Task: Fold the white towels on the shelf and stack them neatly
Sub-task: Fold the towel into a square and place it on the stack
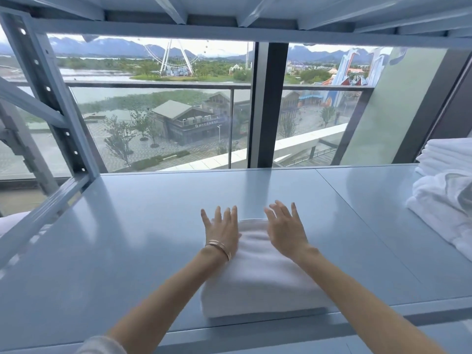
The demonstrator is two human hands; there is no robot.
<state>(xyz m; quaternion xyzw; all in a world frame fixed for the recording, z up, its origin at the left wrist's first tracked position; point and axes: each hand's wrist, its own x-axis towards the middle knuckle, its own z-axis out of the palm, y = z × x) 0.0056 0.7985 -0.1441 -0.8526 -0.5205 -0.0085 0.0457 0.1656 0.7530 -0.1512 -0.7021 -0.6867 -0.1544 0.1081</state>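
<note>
A folded white towel (pixel 260 277) lies on the pale blue shelf (pixel 132 226), near its front edge and a little right of centre. My left hand (pixel 221 229) lies flat along the towel's far left side, fingers spread and straight. My right hand (pixel 287 229) hovers or rests over the towel's far right part, fingers also spread. Neither hand grips anything. A bracelet circles my left wrist.
At the right end of the shelf a neat stack of folded white towels (pixel 449 154) stands behind a loose crumpled pile of white towels (pixel 441 208). A metal upright (pixel 55 106) frames the left side, another shelf (pixel 229 14) hangs overhead, and a window (pixel 166 111) lies behind.
</note>
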